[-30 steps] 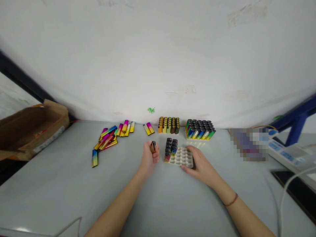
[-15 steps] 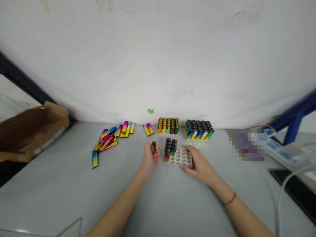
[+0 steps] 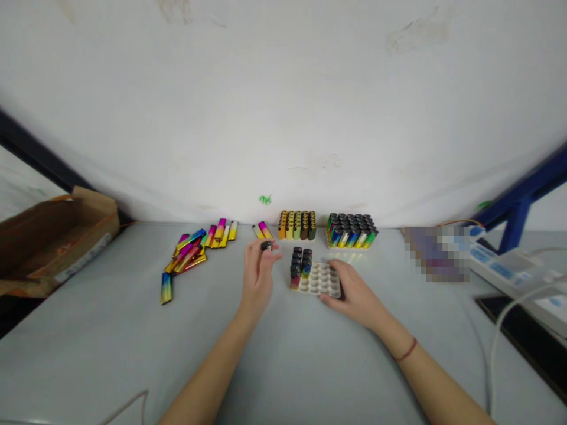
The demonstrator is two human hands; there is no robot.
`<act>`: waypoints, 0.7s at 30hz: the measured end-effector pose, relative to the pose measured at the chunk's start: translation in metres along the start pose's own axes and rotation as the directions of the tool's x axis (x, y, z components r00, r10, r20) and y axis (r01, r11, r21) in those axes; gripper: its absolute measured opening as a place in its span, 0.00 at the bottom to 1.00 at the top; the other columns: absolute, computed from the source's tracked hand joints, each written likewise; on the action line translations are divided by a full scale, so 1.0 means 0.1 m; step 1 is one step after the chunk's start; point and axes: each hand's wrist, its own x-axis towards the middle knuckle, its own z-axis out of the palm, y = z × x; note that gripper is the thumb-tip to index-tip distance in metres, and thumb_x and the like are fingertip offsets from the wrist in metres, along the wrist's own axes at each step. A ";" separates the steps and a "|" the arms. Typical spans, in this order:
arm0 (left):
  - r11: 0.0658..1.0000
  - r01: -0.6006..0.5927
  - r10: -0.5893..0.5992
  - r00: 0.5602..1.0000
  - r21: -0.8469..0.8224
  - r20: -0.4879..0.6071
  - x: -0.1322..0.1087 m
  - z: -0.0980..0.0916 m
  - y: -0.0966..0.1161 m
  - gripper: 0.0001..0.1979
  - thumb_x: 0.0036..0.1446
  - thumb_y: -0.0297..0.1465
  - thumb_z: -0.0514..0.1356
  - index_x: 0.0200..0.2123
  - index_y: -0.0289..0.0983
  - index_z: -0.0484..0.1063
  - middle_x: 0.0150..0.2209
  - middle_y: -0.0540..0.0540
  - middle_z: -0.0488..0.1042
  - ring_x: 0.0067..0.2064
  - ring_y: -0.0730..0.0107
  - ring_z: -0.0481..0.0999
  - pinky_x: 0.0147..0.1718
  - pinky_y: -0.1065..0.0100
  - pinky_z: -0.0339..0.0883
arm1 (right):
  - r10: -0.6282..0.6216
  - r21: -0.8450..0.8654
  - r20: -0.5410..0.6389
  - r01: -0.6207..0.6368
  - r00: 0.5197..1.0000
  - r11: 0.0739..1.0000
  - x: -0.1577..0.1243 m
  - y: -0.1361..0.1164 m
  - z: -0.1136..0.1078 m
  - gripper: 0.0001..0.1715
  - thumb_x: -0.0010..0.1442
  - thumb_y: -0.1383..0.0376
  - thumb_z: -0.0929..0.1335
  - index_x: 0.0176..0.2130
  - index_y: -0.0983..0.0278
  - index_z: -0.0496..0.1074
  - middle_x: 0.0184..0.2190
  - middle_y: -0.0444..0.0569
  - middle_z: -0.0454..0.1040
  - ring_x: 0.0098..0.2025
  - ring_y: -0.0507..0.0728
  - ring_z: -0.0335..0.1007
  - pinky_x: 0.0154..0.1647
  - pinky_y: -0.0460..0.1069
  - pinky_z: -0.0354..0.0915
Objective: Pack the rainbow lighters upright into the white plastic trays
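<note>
My left hand is raised left of the tray, its fingers closed on a lighter. Only the lighter's dark top shows; the fingers hide the rest. On the right, my right hand grips the edge of a pale tray with rows of round hollows. Two rows of upright lighters with black tops fill the tray's left side, and the hollows beside my right hand hold nothing.
A pile of shiny colourful lighters lies at the left, with two more lighters near the wall. Two filled blocks of lighters stand at the back. A cardboard box sits far left; a power strip and dark phone-like slab lie right.
My left hand has shifted slightly left and up, turning the lighter from upright to tilted, with the fingers more extended. My right hand still grips the tray. The camera view has shifted slightly.
</note>
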 end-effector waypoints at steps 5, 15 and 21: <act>0.886 -0.372 0.282 0.907 0.277 0.313 0.01 -0.14 0.22 0.12 0.62 0.37 0.58 0.46 0.41 0.75 0.42 0.42 0.76 0.45 0.63 0.74 0.45 0.62 0.69 | -0.002 0.002 0.006 0.002 1.000 1.000 0.01 -0.01 0.00 0.36 0.58 0.59 0.70 0.59 0.67 0.56 0.57 0.64 0.66 0.59 0.67 0.64 0.60 0.65 0.62; 0.453 -0.776 0.367 0.611 0.439 0.701 -0.07 -0.09 0.26 0.08 0.61 0.33 0.59 0.43 0.42 0.77 0.40 0.44 0.79 0.46 0.61 0.73 0.48 0.58 0.62 | -0.018 0.022 -0.025 0.019 1.000 1.000 0.01 -0.02 0.00 0.37 0.55 0.61 0.71 0.60 0.64 0.57 0.55 0.62 0.68 0.57 0.68 0.65 0.58 0.66 0.63; 0.313 -0.821 0.423 0.571 0.477 0.704 -0.09 -0.09 0.21 0.09 0.61 0.32 0.60 0.43 0.41 0.77 0.39 0.43 0.73 0.41 0.62 0.68 0.43 0.60 0.60 | -0.025 0.022 -0.019 0.026 1.000 0.999 0.02 -0.02 0.00 0.36 0.55 0.62 0.71 0.59 0.65 0.57 0.55 0.63 0.67 0.57 0.68 0.65 0.58 0.65 0.64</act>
